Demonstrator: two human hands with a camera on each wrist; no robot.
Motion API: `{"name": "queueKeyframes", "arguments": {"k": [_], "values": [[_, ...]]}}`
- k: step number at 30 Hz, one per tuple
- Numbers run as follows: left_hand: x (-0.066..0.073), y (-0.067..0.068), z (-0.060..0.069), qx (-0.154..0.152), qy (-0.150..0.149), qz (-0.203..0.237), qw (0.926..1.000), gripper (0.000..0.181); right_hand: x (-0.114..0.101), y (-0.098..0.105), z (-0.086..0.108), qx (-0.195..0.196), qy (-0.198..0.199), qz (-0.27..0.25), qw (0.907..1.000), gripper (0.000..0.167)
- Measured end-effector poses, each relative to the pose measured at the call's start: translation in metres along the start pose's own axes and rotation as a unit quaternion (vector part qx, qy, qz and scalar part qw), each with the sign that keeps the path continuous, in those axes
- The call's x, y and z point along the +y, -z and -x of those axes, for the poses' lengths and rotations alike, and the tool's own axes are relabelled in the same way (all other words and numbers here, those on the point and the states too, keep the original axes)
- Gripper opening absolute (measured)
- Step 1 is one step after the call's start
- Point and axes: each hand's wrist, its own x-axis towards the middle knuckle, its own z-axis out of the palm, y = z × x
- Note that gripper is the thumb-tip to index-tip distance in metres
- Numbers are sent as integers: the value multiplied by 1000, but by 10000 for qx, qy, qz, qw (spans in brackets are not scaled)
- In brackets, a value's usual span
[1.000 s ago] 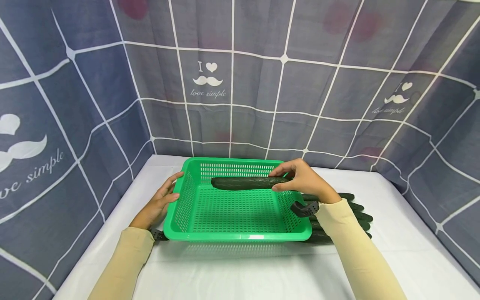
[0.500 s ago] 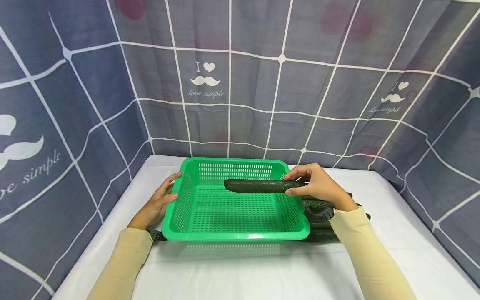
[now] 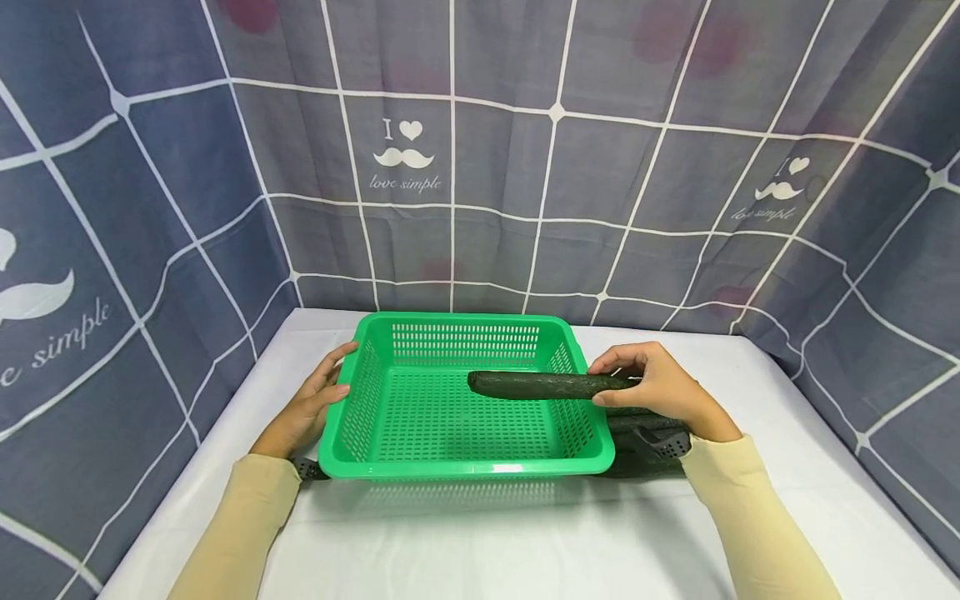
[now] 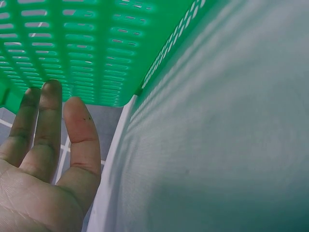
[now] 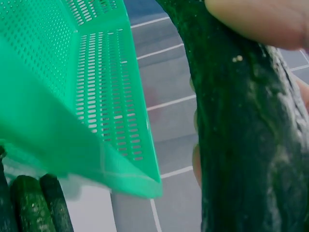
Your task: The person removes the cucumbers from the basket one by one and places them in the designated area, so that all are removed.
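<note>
A green plastic basket with slotted walls stands on the white table. Against its left side rests my left hand; in the left wrist view the fingers lie fairly straight at the outer wall. My right hand grips a dark green cucumber near its right end, thumb on the near side and fingers on the far side. The cucumber lies level above the basket's right rim, its left end over the basket's inside. In the right wrist view, the held cucumber looks large and close.
More cucumbers lie on the table right of the basket, partly hidden under my right hand and wrist; several show in the right wrist view. A grey checked curtain encloses the back and sides of the white table.
My right hand has moved right and slightly nearer with the cucumber, from above the basket to across its right rim. My left hand stays against the basket.
</note>
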Motion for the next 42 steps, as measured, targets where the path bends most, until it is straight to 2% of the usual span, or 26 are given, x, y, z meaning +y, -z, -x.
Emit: {"name": "queueKeyframes", "arguments": {"k": [10,20,25,31,42], "values": [[2,-2,1,17,130,66,9999,65,7,10,24,47,87,-93,9999,26],[1,2,1,-66,-77,250,9996,62,17,15,44,37,31,-27,10000,28],[1,1,1,-10,6,138,9999,64,23,17,56,29,-106,-52,9999,29],[3,-1,1,71,126,133,9998,64,31,22,70,113,-45,17,9999,32],[4,-3,2,198,207,167,9995,55,40,29,95,190,-69,-72,9998,36]]}}
